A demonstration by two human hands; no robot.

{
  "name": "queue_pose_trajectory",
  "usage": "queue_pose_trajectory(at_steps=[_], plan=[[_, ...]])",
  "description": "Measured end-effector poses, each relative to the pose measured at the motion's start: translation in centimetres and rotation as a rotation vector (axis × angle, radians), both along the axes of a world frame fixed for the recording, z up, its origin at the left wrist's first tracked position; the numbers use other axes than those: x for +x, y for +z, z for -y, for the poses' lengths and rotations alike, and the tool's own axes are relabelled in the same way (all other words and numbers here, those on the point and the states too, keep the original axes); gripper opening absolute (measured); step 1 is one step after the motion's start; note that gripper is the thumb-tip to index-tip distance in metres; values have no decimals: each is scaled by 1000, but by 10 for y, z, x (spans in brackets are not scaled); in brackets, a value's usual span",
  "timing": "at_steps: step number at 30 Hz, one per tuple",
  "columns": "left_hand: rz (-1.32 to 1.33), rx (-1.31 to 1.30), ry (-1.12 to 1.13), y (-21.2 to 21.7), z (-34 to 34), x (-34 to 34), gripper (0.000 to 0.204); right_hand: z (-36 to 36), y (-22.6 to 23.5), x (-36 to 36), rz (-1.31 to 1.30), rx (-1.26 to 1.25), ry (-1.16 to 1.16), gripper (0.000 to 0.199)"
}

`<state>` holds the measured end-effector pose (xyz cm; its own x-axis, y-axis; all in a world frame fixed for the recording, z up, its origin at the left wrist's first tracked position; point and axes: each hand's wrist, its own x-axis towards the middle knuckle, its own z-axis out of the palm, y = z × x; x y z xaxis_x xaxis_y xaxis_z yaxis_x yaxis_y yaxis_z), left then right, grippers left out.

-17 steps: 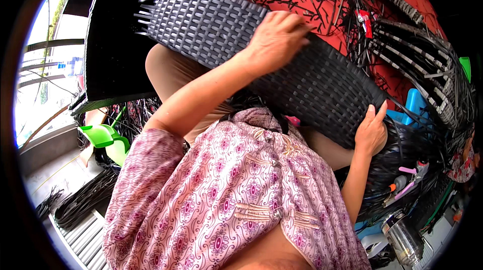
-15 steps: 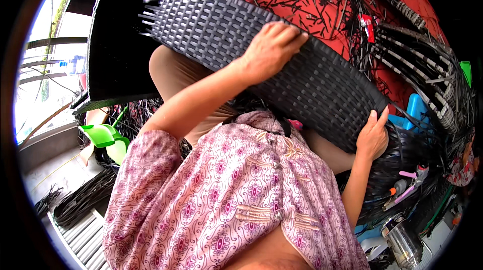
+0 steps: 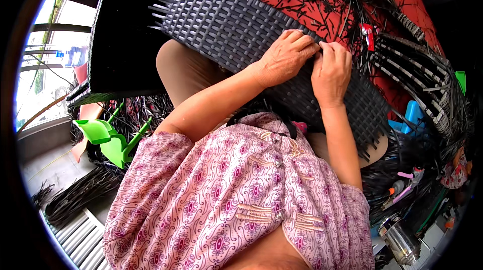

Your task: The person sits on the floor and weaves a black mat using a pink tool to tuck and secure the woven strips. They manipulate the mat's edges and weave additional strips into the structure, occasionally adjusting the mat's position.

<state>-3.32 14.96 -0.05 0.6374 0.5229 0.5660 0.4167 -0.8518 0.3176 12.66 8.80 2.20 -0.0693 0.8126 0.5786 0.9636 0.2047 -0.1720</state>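
A dark grey woven panel [image 3: 226, 23] of flat plastic strips lies tilted across my lap, loose strip ends sticking out at its upper left and lower right edges. My left hand [image 3: 286, 57] lies on the panel's middle with its fingers curled into the weave. Right beside it, touching it, my right hand [image 3: 332, 71] grips the same spot with bent fingers. My pink patterned blouse [image 3: 226, 194] fills the lower part of the view.
A large black woven piece [image 3: 121, 43] stands at the left. A green plastic stool [image 3: 108, 139] and a bundle of dark strips [image 3: 80, 197] are on the floor. Strip cuttings litter a red mat [image 3: 347, 8]. A half-woven frame [image 3: 417, 79], hand tools [image 3: 407, 184] and a metal flask [image 3: 400, 232] are at the right.
My right hand left the panel's lower right edge and moved up beside my left hand. The panel has shifted a little on my lap.
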Motion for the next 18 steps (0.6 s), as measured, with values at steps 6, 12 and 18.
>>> queue_pose_trajectory(at_steps=[6, 12, 18], plan=[[19, -111, -38, 7, -23, -22, 31, -1, -3, -9, 102, -12, -5, 25], [-19, 121, 108, 8, -47, -41, 18, -5, 1, -12, 101, -38, -30, 16], [-25, 92, 70, 13, -51, -40, 14, -12, -3, -12, 125, -70, -56, 10]])
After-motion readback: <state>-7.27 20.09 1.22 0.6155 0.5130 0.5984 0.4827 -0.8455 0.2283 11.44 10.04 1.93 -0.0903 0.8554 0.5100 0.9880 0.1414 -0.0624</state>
